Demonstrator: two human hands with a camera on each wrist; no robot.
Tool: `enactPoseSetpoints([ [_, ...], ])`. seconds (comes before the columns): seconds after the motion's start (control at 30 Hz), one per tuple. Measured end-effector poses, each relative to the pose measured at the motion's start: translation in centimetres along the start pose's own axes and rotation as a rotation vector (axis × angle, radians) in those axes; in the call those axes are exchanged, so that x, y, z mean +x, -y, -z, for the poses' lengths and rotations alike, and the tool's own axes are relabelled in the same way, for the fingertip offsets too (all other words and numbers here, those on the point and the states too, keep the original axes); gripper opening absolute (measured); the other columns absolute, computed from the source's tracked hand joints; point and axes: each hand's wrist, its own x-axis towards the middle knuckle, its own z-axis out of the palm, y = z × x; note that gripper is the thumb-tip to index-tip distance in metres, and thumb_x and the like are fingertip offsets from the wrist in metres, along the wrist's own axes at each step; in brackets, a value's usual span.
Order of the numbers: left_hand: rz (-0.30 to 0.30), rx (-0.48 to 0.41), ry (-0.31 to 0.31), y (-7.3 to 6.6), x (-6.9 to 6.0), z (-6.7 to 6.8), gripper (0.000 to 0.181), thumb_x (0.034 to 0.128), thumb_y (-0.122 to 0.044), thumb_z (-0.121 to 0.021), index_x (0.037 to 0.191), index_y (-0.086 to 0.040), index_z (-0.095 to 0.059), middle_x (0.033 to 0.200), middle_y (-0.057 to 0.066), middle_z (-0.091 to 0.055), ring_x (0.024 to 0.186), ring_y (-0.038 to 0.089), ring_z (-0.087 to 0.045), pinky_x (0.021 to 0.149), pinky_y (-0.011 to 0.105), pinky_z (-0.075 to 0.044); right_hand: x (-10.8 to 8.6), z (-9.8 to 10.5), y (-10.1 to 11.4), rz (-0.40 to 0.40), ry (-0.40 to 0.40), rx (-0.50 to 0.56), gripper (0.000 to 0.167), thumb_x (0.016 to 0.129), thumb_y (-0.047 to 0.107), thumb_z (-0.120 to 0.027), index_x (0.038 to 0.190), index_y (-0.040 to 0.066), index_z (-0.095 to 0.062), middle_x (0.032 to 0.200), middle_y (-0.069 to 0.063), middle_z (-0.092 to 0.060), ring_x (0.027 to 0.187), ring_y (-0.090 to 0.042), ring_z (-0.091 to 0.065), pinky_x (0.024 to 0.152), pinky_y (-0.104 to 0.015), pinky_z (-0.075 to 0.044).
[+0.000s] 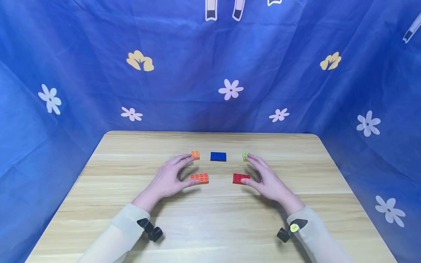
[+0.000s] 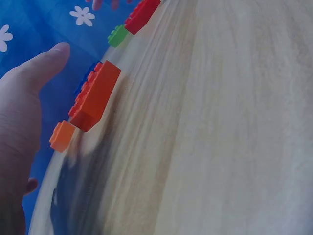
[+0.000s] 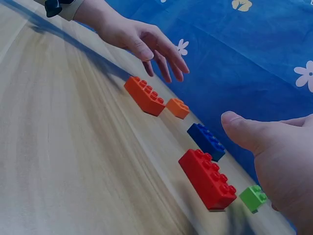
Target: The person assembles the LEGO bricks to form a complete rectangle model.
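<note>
hovering, both hands (image 1: 168,179) (image 1: 268,182), fingers (image 1: 257,163) apart, flank the blue brick (image 1: 218,157) (patterned cloth (image 1: 184,65) behind the table (image 1: 210,226)).

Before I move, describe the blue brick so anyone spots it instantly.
On the wooden table, look to the far row. In its middle sits the blue brick, longer than the small orange brick and green brick flanking it, and the only blue one.

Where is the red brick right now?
In the head view, the red brick lies right of centre by the right hand, with the green brick beyond it and the long orange brick to its left.
</note>
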Motion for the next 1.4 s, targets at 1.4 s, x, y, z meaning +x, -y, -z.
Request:
enactPoseSetpoints([
  [1.4,-0.012,-0.305,0.045,0.1,0.4,-2.8,0.036,0.0903,-0.032,-0.087,0.119,-0.012,-0.081,0.120,0.001,-0.077,0.118,0.024,-0.069,0.109,0.048,-0.050,0.1,-3.9,-2.2,-0.010,-0.074,0.099,0.027,0.094,0.015,-0.083,0.119,0.006,-0.080,0.121,-0.006,-0.075,0.120,-0.026,-0.067,0.109,-0.048,-0.050],
])
